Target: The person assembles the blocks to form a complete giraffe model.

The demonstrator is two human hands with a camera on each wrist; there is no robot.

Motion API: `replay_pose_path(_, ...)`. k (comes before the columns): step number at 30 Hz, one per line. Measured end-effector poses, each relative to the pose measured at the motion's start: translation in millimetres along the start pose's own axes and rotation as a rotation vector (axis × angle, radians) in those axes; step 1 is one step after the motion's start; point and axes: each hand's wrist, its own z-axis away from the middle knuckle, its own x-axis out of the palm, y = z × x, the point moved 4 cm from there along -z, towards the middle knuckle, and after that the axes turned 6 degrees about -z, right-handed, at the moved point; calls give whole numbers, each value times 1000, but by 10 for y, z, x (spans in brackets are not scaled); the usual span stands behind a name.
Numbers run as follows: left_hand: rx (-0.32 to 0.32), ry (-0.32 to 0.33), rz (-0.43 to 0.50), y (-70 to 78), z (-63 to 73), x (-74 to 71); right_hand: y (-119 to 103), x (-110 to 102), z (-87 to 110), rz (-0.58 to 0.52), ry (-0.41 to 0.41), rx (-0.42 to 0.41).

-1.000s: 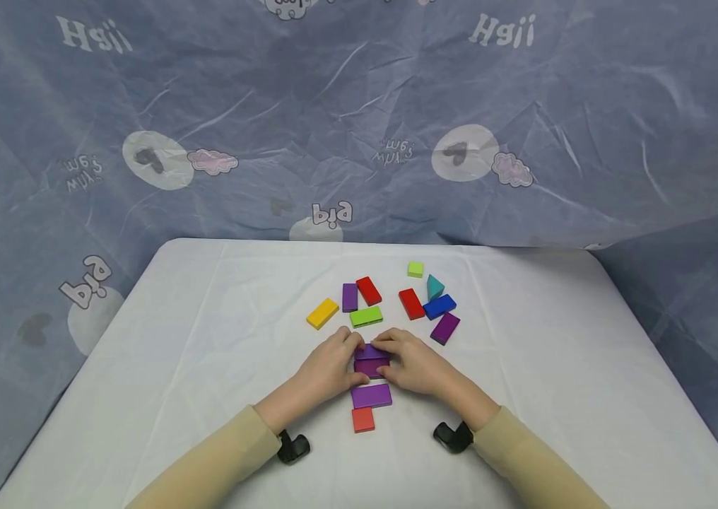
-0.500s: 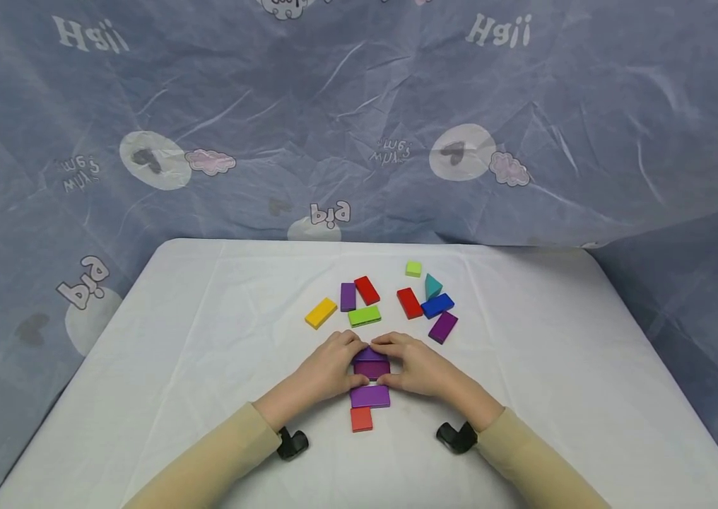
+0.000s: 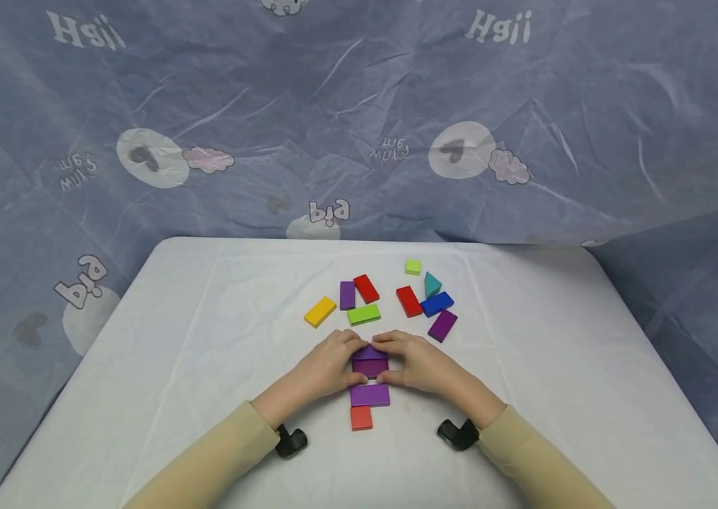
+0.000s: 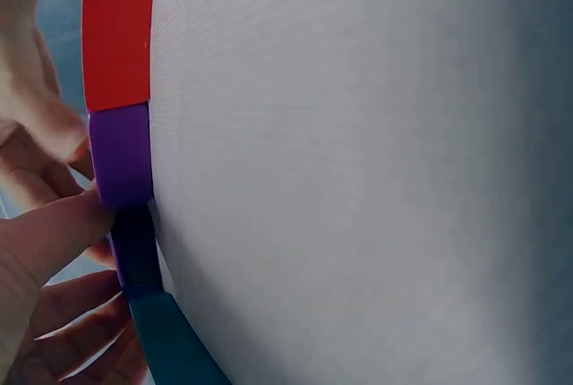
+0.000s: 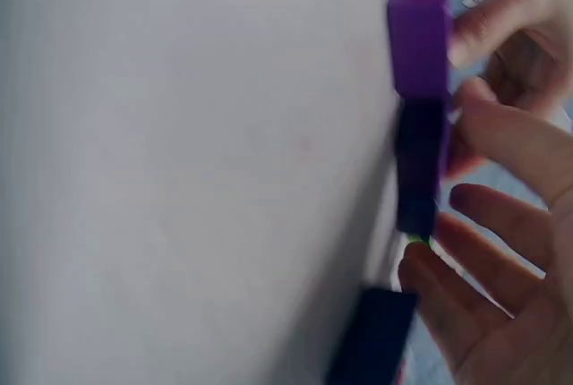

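Two purple blocks lie edge to edge between the hands, the far one [image 3: 369,353] partly covered by fingertips and the near one [image 3: 369,369] showing its top. From the left, my left hand [image 3: 323,365] grips the pair, fingers at the far edge and thumb at the near edge. My right hand [image 3: 415,363] holds the same pair from the right in a mirrored grip. Just nearer lies another purple block [image 3: 369,395], with a red square block [image 3: 362,418] against its near side. The left wrist view shows the left thumb [image 4: 63,233] at the row of blocks.
Beyond the hands lie a yellow block [image 3: 320,312], a purple block [image 3: 348,295], red blocks [image 3: 367,289] [image 3: 408,301], green blocks [image 3: 364,314] [image 3: 413,267], a teal triangular block [image 3: 432,285], a blue block [image 3: 437,304] and a dark purple block [image 3: 442,326].
The right thumb has slid from the near purple block's right end to its near edge, and the right fingers now meet the left ones at the far edge. The other blocks stay put.
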Motion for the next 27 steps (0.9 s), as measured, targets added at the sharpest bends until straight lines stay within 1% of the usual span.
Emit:
replay_pose_path(2,-3,-4,14,-10,-3,2,32,-106,17,-29,38,4)
replay_pose_path(5,-6,-17,32,-28,-13,12,139,-309,73,-62,112,32)
replay_pose_path(8,-5,-26,55,-45,-20,15,270,-466,152,-38,166,78)
replay_pose_path(10,-3,-29,69,-51,-19,10,353,-517,210,4,180,113)
replay_pose_path(14,-3,-37,79,-56,-17,3,500,-552,307,52,200,156)
replay_pose_path(18,-12,-44,77,-64,-25,9,646,-562,347,78,223,175)
replay_pose_path(23,-24,-52,93,-80,-35,28,774,-578,325,136,209,156)
replay_pose_path(27,-25,-55,101,-87,-35,32,788,-596,292,201,201,122)
